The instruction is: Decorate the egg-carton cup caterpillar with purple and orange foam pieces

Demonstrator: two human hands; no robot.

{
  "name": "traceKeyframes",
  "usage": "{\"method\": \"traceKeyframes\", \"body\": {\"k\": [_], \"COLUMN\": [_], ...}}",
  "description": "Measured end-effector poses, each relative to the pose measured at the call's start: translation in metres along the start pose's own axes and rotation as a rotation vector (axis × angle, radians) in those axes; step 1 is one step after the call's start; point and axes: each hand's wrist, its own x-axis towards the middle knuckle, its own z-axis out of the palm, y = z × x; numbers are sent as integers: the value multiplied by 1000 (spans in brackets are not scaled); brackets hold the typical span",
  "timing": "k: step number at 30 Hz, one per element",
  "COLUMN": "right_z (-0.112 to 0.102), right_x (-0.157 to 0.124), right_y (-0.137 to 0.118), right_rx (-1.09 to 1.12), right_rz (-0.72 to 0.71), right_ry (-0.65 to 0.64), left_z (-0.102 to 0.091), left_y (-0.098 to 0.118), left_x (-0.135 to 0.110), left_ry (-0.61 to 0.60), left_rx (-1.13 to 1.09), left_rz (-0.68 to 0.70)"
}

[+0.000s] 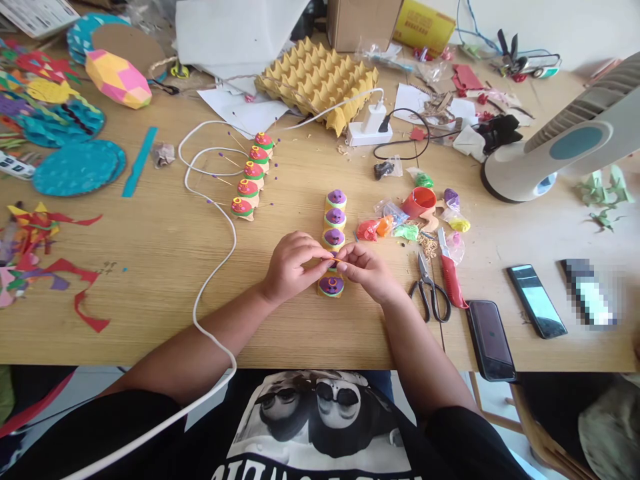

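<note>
Both hands pinch a thin orange strip [335, 259] between their fingertips, the left hand [296, 268] and right hand [369, 270] meeting above a row of purple-topped cups [334, 238]. A white cable [213, 341] crosses over the left forearm. Beside the right forearm lie scissors [428, 281] and a red-handled knife [451, 273]; bagged clay [368, 231] and a red cup [420, 203] sit beyond.

Light-wood counter [160, 267] is filling most of the view. White wall [575, 23] is rising behind, upper right. Pale floor [500, 400] is showing below; wooden seat [534, 430] is standing lower right.
</note>
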Motion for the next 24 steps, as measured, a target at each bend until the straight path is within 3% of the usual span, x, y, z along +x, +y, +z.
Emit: {"method": "traceKeyframes", "body": {"k": [7,24], "right_z": [-4,-2], "right_x": [-2,0], "right_y": [-3,0], "right_rx": [-66,-86], "right_rz": [-23,-36], "right_ry": [87,77], "left_z": [-2,-2], "left_y": [3,3], "left_x": [1,2], "left_ry": [-34,-1], "left_rx": [-6,18], "left_rz": [-2,34]}}
